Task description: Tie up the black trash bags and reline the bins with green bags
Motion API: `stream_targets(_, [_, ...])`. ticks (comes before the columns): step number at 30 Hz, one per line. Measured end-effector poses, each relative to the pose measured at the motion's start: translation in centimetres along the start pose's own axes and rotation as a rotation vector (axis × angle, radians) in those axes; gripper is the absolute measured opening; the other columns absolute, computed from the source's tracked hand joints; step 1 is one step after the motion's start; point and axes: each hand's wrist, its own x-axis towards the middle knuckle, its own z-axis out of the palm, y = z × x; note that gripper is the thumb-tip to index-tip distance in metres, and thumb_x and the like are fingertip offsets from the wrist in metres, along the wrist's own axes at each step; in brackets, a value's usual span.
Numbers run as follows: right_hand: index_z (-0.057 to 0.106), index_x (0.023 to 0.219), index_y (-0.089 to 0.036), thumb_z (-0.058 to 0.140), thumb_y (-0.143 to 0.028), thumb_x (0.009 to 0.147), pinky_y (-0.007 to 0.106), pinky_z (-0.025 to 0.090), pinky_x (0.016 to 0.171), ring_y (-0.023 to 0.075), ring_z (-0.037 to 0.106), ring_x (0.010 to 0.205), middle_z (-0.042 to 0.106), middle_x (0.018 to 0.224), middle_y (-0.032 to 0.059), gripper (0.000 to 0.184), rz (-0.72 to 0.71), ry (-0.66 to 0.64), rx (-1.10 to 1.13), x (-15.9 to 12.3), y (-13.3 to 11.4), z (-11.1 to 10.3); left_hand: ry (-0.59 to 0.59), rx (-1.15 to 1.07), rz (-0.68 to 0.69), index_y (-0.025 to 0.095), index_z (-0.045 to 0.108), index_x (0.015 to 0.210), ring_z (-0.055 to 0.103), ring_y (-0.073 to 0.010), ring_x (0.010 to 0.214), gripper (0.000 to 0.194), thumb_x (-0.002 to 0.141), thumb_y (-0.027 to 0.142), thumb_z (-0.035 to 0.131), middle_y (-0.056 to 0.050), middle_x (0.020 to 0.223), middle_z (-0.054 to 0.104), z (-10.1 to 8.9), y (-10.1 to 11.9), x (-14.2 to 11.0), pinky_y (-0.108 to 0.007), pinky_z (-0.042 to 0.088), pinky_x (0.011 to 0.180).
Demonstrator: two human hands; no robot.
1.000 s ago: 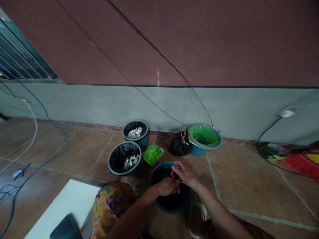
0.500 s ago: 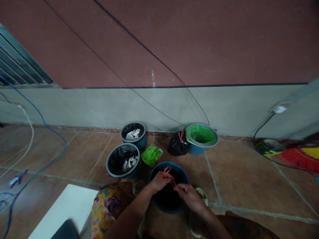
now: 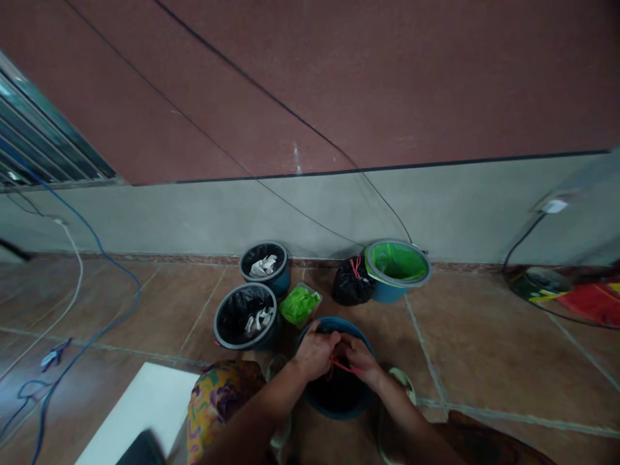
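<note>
1. Step in hand, as I read it: working the red cord (image 3: 345,368) w/ both hands over the blue bin (image 3: 334,414), prob. a knot or loop
2. L hand (image 3: 316,352): fingers bent in, grasping the cord; exact pinch hidden
3. R hand (image 3: 357,359): also closed on the cord, which crosses its fingers & runs twd the wrist; fingertips hard to make out
4. Next move calls for, imo: firm grip on both ends, small finger work, even tension, hands kept above the rim
5. Cord's look: thin, red, bent into a loose loop btwn the hands, not pulled tight; lower end drops into shadow
6. Where: above the blue bin's mouth, bin upright on floor btwn the person's feet; inside v. dark, can't tell bag from contents
7. Nearby: black bag (image 3: 352,284) w/ red ties at top, touching the green-lined bin (image 3: 387,294) by the wall
8. To the L: clear tray (image 3: 314,301) w/ bright green plastic, beside two black-lined bins (image 3: 217,332), each w/ crumpled white stuff inside
</note>
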Motion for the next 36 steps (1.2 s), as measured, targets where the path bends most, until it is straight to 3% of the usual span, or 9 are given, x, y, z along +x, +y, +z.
stream_targets(3, [0.069, 0.091, -0.020, 0.061, -0.044, 0.069, 0.039, 0.054, 0.075, 0.0221, 0.066, 0.074, 0.073, 0.083, 0.0063, 0.033, 0.090, 0.028, 0.158, -0.4, -0.2, 0.2, 0.032, 0.082, -0.007, 0.018, 0.063, 0.101, 0.067, -0.0215, 0.078, 0.017, 0.089, 0.020, 0.051, -0.006, 0.079, 0.072, 0.1, -0.2, -0.2, -0.043, 0.034, 0.106])
stream_targets(6, [0.069, 0.087, -0.021, 0.066, -0.040, 0.065, 0.034, 0.050, 0.072, 0.0202, 0.064, 0.075, 0.071, 0.080, 0.0036, 0.029, 0.117, -0.059, 0.241, -1.0, -0.7, -0.1, 0.077, 0.131, 0.009, 0.018, 0.063, 0.093, 0.065, -0.0200, 0.073, 0.016, 0.092, 0.026, 0.050, -0.005, 0.075, 0.069, 0.6, -0.3, -0.4, -0.041, 0.038, 0.101])
stream_targets(9, [0.067, 0.075, -0.020, 0.067, -0.041, 0.064, 0.031, 0.045, 0.067, 0.0173, 0.059, 0.069, 0.067, 0.072, 0.0012, 0.024, 0.132, -0.127, 0.258, -1.2, -0.6, -0.3, 0.087, 0.210, 0.036, 0.018, 0.063, 0.089, 0.063, -0.0201, 0.078, 0.016, 0.093, 0.026, 0.050, -0.005, 0.080, 0.068, 0.9, -0.2, -0.5, -0.039, 0.043, 0.092])
stream_targets(12, [0.067, 0.076, -0.020, 0.066, -0.046, 0.066, 0.030, 0.042, 0.064, 0.0171, 0.058, 0.068, 0.067, 0.071, 0.0013, 0.028, 0.186, -0.081, 0.196, -1.0, 0.5, -0.6, 0.043, 0.276, 0.033, 0.018, 0.064, 0.087, 0.061, -0.0210, 0.082, 0.016, 0.092, 0.028, 0.053, -0.006, 0.087, 0.066, 1.0, -0.2, -0.5, -0.035, 0.045, 0.077])
stream_targets(16, [0.067, 0.082, -0.019, 0.051, -0.035, 0.078, 0.032, 0.045, 0.073, 0.0200, 0.063, 0.079, 0.070, 0.080, 0.0047, 0.023, 0.167, 0.068, -0.093, -0.6, 1.6, -0.8, -0.024, 0.289, -0.026, 0.018, 0.065, 0.087, 0.062, -0.0191, 0.079, 0.017, 0.094, 0.023, 0.050, -0.005, 0.082, 0.065, 1.2, -0.4, -0.6, -0.031, 0.044, 0.071])
stream_targets(23, [0.062, 0.086, -0.019, 0.039, -0.017, 0.089, 0.032, 0.042, 0.083, 0.0208, 0.062, 0.092, 0.067, 0.095, 0.0088, 0.023, -0.055, 0.217, -0.947, -0.6, 0.3, -0.5, -0.055, 0.248, -0.171, 0.018, 0.065, 0.096, 0.066, -0.0209, 0.083, 0.021, 0.097, 0.021, 0.045, -0.007, 0.087, 0.069, 1.9, 0.0, -0.7, -0.031, 0.047, 0.073])
stream_targets(28, [0.061, 0.091, -0.018, 0.042, -0.018, 0.090, 0.035, 0.040, 0.087, 0.0242, 0.061, 0.100, 0.067, 0.100, 0.0102, 0.019, -0.020, 0.263, -1.175, -1.3, 0.4, -1.3, -0.108, 0.198, -0.315, 0.017, 0.065, 0.098, 0.069, -0.0221, 0.084, 0.033, 0.101, 0.026, 0.033, -0.009, 0.091, 0.072, 1.3, -0.3, -1.1, -0.031, 0.046, 0.070])
stream_targets(32, [0.059, 0.089, -0.018, 0.041, -0.018, 0.088, 0.037, 0.040, 0.087, 0.0263, 0.061, 0.099, 0.066, 0.100, 0.0135, 0.018, 0.092, 0.268, -1.045, -1.8, 1.9, -2.7, -0.119, 0.082, -0.371, 0.018, 0.065, 0.091, 0.068, -0.0219, 0.086, 0.029, 0.098, 0.027, 0.039, -0.009, 0.091, 0.071, 1.0, -1.1, -2.2, -0.030, 0.045, 0.072])
stream_targets(36, [0.053, 0.078, -0.021, 0.041, -0.021, 0.088, 0.031, 0.042, 0.070, 0.0195, 0.062, 0.072, 0.061, 0.069, 0.0042, 0.016, 0.223, 0.194, -0.636, -1.8, 4.4, -3.2, 0.060, -0.377, -0.494, 0.018, 0.060, 0.069, 0.062, -0.0174, 0.077, 0.025, 0.089, 0.026, 0.049, -0.004, 0.076, 0.065, 2.1, -1.9, -2.5, -0.029, 0.042, 0.073])
